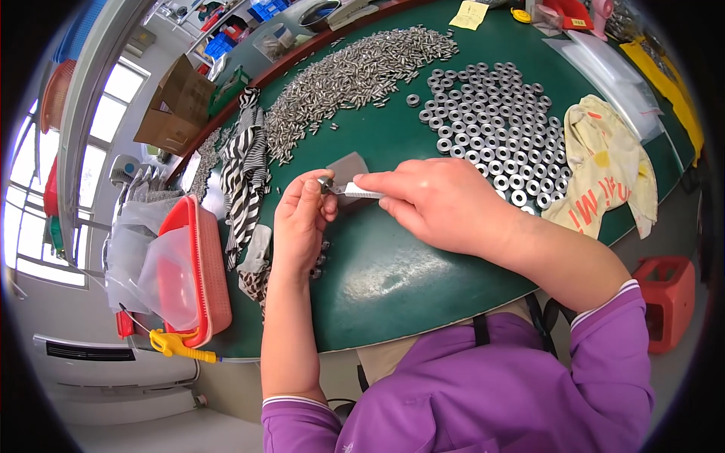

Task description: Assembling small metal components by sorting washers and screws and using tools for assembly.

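My left hand (303, 215) pinches a small round metal part (325, 183) between thumb and fingertips, above the green tabletop (408, 275). My right hand (442, 198) grips a white-handled cutter knife (364, 192), forefinger stretched along the handle. Its narrow metal tip points left and reaches close to the part; whether they touch I cannot tell. Behind the knife lies a flat grey block (349, 167). Several small metal parts (320, 260) lie beside my left wrist, partly hidden. To the right of my right hand, many metal rings (495, 128) lie flat, close together.
A large heap of short metal pins (362, 72) covers the far side. Striped cloth (243, 170) and a red basket (214, 264) with plastic bags are at left, with a yellow air gun (177, 345) below. A printed cream cloth (604, 162) and clear plastic sheets (615, 83) lie right.
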`<state>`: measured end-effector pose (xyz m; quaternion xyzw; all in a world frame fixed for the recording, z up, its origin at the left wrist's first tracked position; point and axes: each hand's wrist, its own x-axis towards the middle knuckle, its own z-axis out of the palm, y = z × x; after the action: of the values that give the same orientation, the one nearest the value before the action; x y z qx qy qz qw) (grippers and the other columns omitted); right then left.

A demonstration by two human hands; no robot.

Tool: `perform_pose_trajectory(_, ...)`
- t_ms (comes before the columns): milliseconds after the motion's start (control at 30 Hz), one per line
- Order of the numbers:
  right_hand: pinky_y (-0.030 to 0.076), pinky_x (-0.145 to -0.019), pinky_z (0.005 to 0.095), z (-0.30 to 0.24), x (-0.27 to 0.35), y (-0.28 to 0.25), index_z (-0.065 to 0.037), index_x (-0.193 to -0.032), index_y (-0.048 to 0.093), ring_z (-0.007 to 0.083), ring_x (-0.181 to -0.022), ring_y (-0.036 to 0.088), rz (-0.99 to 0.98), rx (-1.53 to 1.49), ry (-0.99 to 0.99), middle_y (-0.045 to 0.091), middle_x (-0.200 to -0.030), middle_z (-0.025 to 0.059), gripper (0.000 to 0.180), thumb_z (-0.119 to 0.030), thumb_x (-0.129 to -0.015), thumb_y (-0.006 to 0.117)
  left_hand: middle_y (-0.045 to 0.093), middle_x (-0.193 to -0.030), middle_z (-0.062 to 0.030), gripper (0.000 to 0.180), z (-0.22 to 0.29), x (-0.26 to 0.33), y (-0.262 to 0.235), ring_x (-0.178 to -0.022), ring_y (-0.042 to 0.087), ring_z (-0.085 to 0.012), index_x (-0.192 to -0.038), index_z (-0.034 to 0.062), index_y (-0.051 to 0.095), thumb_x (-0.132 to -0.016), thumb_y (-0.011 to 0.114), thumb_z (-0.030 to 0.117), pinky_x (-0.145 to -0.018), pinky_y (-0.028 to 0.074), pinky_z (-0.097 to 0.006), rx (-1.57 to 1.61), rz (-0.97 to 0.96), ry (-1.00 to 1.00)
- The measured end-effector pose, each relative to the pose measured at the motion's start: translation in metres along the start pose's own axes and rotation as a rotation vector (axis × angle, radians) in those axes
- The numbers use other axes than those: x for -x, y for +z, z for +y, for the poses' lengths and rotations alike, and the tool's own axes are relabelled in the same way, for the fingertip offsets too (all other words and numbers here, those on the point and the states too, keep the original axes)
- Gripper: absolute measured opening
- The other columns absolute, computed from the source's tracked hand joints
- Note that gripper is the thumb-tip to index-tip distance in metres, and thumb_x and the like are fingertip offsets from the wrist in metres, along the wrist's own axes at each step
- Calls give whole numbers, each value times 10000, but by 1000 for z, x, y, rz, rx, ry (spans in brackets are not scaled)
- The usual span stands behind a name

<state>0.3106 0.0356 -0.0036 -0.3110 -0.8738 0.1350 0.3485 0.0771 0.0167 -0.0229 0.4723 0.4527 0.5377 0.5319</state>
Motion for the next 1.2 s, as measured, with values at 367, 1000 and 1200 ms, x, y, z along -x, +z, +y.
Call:
perform_pose_trajectory(367,525,-642,381,0,1,4,-170,-1192,631,274,-732,648,-28,-110,85,657,-817,103,326,-184,-869,592,584,-925,-11,279,1,3,6,-760,517,-85,-1174,2,572,-965,562,186,-685,435,-214,18,4,60)
perform_pose_trajectory(1000,500,-596,340,-2,-1,1,-190,-1100,677,206,-684,594,121,269,-130,581,-755,22,321,-110,-791,646,531,-766,0,310,6,3,10,-693,485,-83,-1110,-7,584,-971,554,269,-622,403,-208,-42,64,-29)
perform_pose_trajectory(1200,512,-632,350,0,-2,1,-157,-1070,674,227,-732,619,112,212,-128,596,-770,47,295,-141,-781,617,596,-940,-48,274,2,2,1,-769,529,-91,-1180,8,558,-967,548,180,-699,445,-218,73,43,13)
